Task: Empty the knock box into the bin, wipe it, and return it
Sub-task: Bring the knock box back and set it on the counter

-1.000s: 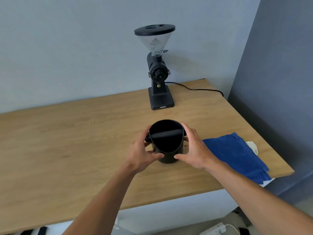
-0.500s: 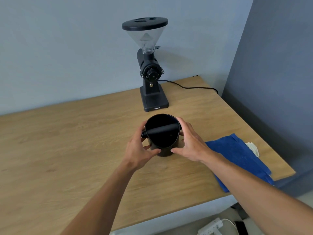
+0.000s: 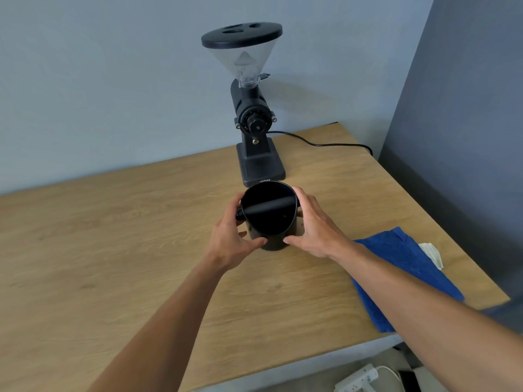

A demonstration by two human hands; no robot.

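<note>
A: I've got the knock box [image 3: 268, 215] dead centre, sitting upright on the counter [image 3: 113, 250] just in front of the coffee grinder [image 3: 254, 117]. Black tub, knock bar [image 3: 266, 206] across the mouth, inside too dark for me to call what's in it.

B: And your hands?

A: Left hand [image 3: 230, 240] wrapped on the left wall, right hand [image 3: 314, 230] on the right wall, both thumbs pressed on the near side. Hands apart from each other, both clamped on the box. I can't tell whether the base is on the wood or just clear of it.

B: What worries you from here?

A: The grinder first. Its base is right behind the rim, so if I tip the box away from me as it comes up, it could clip that base. I'd judge a straight lift toward me safer.

B: Spills?

A: If there are grounds in there, any tilt on the way to the bin dumps them on the wood. And I see no bin in view, so I'd be carrying blind.

B: Anything to the right?

A: The blue cloth [image 3: 402, 278] lies near the right edge under my forearm, hanging slightly over. A careless sweep of that arm could drag it off. The grinder's power cord [image 3: 325, 142] trails toward the back corner, well clear.
</note>
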